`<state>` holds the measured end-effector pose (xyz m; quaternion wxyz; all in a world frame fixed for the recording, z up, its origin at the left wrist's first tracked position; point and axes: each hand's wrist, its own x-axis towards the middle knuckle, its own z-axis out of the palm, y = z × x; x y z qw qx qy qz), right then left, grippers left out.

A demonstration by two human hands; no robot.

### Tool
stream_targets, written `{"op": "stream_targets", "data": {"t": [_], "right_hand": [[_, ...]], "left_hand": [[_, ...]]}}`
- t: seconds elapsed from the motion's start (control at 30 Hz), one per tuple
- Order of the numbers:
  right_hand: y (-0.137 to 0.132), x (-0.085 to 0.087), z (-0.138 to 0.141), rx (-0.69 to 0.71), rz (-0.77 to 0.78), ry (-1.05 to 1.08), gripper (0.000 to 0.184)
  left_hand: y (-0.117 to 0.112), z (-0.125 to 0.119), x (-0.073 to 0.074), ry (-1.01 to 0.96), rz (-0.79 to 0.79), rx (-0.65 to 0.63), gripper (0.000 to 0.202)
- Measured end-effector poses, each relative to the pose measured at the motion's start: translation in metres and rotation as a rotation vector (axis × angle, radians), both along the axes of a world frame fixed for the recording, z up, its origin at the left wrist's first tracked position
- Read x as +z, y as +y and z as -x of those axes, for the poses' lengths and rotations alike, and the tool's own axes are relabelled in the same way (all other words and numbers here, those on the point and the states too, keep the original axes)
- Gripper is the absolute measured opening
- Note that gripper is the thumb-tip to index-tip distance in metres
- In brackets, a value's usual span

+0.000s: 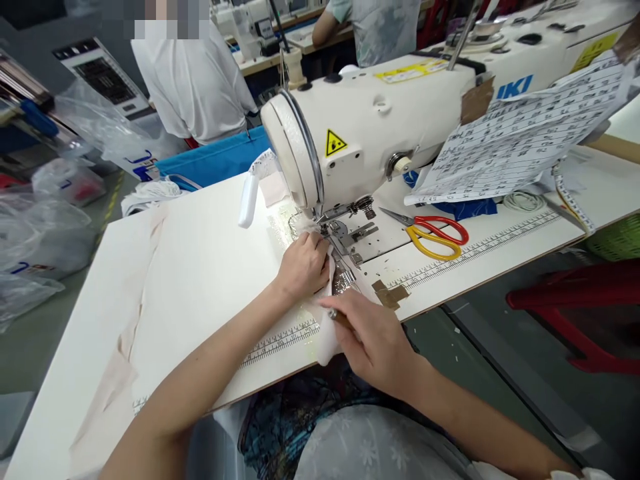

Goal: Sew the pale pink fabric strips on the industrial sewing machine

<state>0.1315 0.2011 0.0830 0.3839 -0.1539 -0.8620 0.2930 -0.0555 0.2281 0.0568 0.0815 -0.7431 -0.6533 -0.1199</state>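
Observation:
A white sewing machine (pixel 350 127) stands over the table. Close to its needle and presser foot (pixel 327 217), my left hand (pixel 303 263) has its fingers bent and closed on a pale pink fabric (pixel 327 337). Nearer the table's front edge is my right hand (pixel 375 337), its fingers curled round a small tool with a metal end (pixel 333 313); most of that tool is hidden in the palm. The right index finger touches the fabric, which hangs over the edge below. A metal guide (pixel 343 257) lies between my hands and the machine bed.
Scissors with red and yellow handles (pixel 435 237) lie right of the machine. Printed paper sheets (pixel 520 140) lean against its body. Strips of pale fabric (pixel 113 393) lie at the table's left. A red stool (pixel 575 313) stands at right, plastic bags (pixel 45 233) at left. Two people are beyond.

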Motion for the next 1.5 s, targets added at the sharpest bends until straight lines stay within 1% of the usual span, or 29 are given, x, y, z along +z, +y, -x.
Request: {"op": "stream_targets", "data": {"t": [0.07,0.13,0.17,0.23,0.33,0.4,0.47,0.57,0.67,0.77,0.83,0.9,1.0,1.13,1.5], "right_hand": [[-0.007,0.004,-0.002,0.054,-0.003,0.018,0.030],[-0.012,0.006,-0.009,0.090,0.013,0.006,0.032],[-0.013,0.006,-0.013,0.100,0.035,-0.010,0.033],[-0.012,0.004,-0.024,0.099,0.096,-0.040,0.031],[-0.006,-0.001,-0.037,0.015,0.213,-0.059,0.025],[0.001,-0.004,-0.039,-0.062,0.312,-0.067,0.022],[0.010,-0.006,-0.037,-0.109,0.407,-0.088,0.020],[0.024,-0.009,-0.031,-0.134,0.471,-0.148,0.017],[0.036,-0.013,-0.024,-0.205,0.418,-0.268,0.020],[0.046,-0.019,-0.019,-0.329,0.265,-0.426,0.029],[0.050,-0.023,-0.015,-0.377,0.164,-0.502,0.031],[0.052,-0.028,-0.010,-0.397,0.071,-0.529,0.032],[0.052,-0.033,-0.004,-0.421,-0.029,-0.502,0.032],[0.052,-0.035,0.001,-0.433,-0.072,-0.495,0.031],[0.054,-0.033,0.004,-0.457,-0.105,-0.503,0.029]], "left_hand": [[0.003,-0.004,0.001,0.034,-0.002,0.062,0.027],[0.005,-0.004,0.000,-0.007,-0.030,0.133,0.028],[0.006,-0.002,0.000,-0.064,-0.045,0.162,0.027],[0.007,0.003,-0.003,-0.239,-0.065,0.191,0.024],[0.009,0.014,-0.006,-0.513,-0.067,0.154,0.022],[0.009,0.019,-0.008,-0.630,-0.070,0.130,0.021],[0.010,0.021,-0.009,-0.691,-0.071,0.124,0.021],[0.010,0.021,-0.010,-0.740,-0.069,0.128,0.021],[0.010,0.022,-0.011,-0.771,-0.061,0.128,0.021],[0.011,0.022,-0.011,-0.803,-0.055,0.137,0.021],[0.011,0.021,-0.011,-0.831,-0.056,0.146,0.020],[0.011,0.021,-0.012,-0.858,-0.059,0.145,0.020],[0.012,0.021,-0.012,-0.865,-0.064,0.136,0.020],[0.013,0.022,-0.013,-0.848,-0.058,0.134,0.019],[0.012,0.022,-0.012,-0.858,-0.055,0.133,0.019]]}}
